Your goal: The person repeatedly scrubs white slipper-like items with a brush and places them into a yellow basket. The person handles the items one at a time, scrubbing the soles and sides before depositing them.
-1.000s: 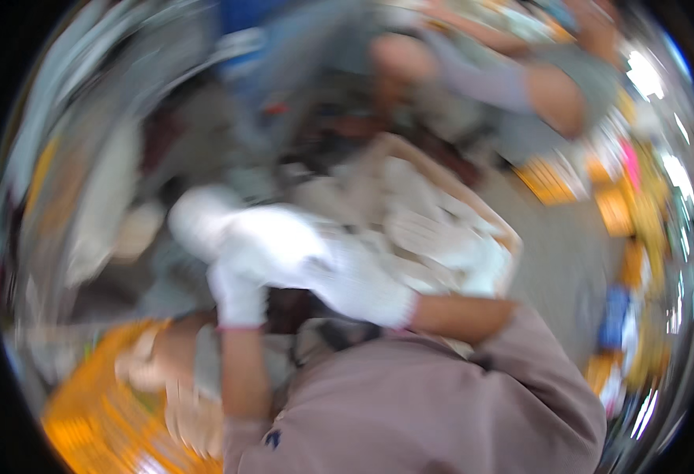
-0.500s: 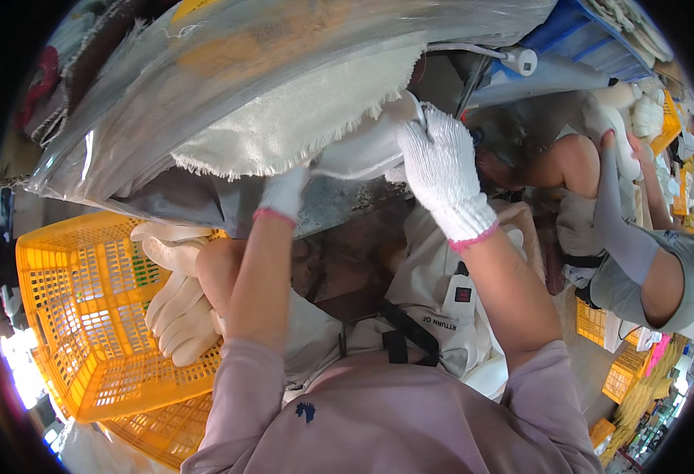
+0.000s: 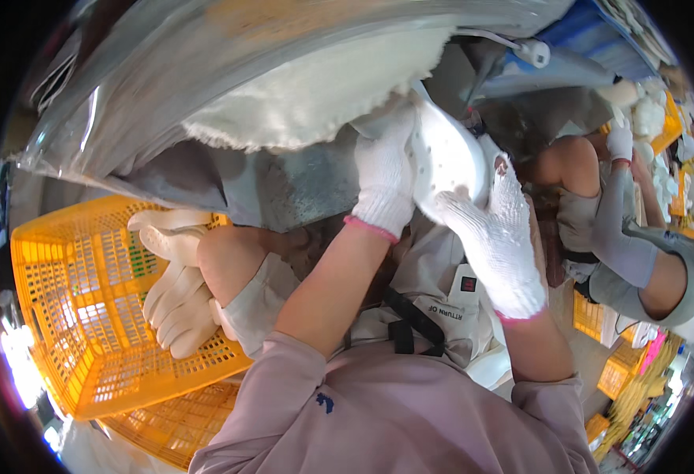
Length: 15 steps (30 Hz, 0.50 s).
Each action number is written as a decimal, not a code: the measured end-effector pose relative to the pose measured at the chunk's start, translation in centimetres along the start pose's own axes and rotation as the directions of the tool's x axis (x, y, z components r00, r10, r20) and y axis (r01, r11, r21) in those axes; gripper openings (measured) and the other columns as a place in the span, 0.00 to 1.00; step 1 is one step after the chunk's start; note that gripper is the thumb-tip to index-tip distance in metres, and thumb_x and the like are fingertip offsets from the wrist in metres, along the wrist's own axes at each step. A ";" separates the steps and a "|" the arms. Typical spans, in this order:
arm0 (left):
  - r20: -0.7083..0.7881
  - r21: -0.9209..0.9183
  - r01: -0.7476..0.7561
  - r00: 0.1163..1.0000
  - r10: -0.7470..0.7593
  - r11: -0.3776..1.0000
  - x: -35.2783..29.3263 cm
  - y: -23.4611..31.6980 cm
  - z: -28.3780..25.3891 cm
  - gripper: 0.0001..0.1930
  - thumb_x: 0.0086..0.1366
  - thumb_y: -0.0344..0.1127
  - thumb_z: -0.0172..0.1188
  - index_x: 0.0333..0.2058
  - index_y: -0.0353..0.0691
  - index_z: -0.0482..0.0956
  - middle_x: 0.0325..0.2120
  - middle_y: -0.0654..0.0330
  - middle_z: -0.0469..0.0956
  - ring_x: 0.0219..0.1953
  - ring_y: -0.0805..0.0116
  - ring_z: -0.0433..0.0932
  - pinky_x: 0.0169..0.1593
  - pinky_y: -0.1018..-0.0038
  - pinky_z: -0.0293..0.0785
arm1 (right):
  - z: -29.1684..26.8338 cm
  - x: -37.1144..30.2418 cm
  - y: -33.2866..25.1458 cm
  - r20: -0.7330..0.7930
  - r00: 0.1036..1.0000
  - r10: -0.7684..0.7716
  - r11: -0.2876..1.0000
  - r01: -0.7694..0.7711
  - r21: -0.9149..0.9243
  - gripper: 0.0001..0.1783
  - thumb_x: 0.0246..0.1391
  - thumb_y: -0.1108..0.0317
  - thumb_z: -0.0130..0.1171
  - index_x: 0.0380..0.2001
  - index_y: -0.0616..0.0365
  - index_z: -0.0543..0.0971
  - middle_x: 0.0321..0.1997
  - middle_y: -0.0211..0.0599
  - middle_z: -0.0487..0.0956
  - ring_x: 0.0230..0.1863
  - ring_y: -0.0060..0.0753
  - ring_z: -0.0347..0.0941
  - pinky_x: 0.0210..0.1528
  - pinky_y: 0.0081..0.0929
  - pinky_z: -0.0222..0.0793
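Both my hands wear white knit gloves with pink cuffs. My left hand [image 3: 384, 178] and my right hand [image 3: 493, 237] both grip a white dotted work glove [image 3: 446, 158] held up between them. Just above it a big clear plastic bag [image 3: 228, 55] holds a thick bundle of white gloves [image 3: 307, 99]. My forearms rise from pinkish sleeves at the lower edge.
An orange plastic crate [image 3: 63, 316] at the left holds a stack of white gloves [image 3: 177, 292]; another orange crate lies beneath it. A person's knee and grey trousers show by the crate. Another seated person in grey sleeves [image 3: 623, 245] works at the right among more orange crates.
A second ago the view was blurred and pointed downward. Since half a second ago both hands have drawn the white glove down and right, away from the bag's opening.
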<state>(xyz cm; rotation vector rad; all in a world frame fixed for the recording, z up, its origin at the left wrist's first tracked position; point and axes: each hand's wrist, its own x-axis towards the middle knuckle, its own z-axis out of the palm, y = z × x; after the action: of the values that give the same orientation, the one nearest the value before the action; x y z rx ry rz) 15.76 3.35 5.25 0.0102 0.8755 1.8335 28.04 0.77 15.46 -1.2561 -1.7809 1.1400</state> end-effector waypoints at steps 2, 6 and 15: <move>-0.057 0.512 0.020 0.998 0.010 0.859 1.3 -0.7 1.0 0.21 0.70 0.37 0.68 0.55 0.29 0.80 0.48 0.54 0.84 0.46 0.64 0.83 0.48 0.69 0.83 | -0.2 -0.2 1.0 -0.181 0.981 -0.069 0.995 0.055 -0.078 0.40 0.56 0.71 0.65 0.70 0.68 0.64 0.50 0.55 0.83 0.51 0.38 0.85 0.54 0.31 0.79; -0.005 0.373 0.033 0.999 -0.033 0.927 6.4 -0.9 -0.5 0.20 0.73 0.43 0.64 0.56 0.35 0.80 0.48 0.57 0.84 0.49 0.59 0.83 0.52 0.57 0.83 | 1.6 2.9 3.0 -0.214 0.963 -0.163 0.973 0.121 -0.195 0.29 0.54 0.66 0.65 0.58 0.67 0.77 0.59 0.63 0.78 0.53 0.64 0.80 0.55 0.47 0.79; 0.341 0.873 -0.252 0.927 0.153 -0.418 2.9 11.0 -10.2 0.28 0.76 0.50 0.58 0.60 0.29 0.76 0.49 0.36 0.82 0.55 0.39 0.81 0.60 0.59 0.74 | 3.7 10.9 6.8 -0.046 0.982 -0.184 0.953 0.167 -0.254 0.22 0.55 0.52 0.63 0.33 0.65 0.84 0.40 0.61 0.84 0.44 0.68 0.82 0.47 0.54 0.79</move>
<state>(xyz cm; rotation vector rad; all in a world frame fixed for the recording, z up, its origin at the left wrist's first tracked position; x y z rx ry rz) 1.68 -1.93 2.94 1.5159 2.3314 0.6079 23.84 11.16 8.17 -1.2330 -1.9852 0.7815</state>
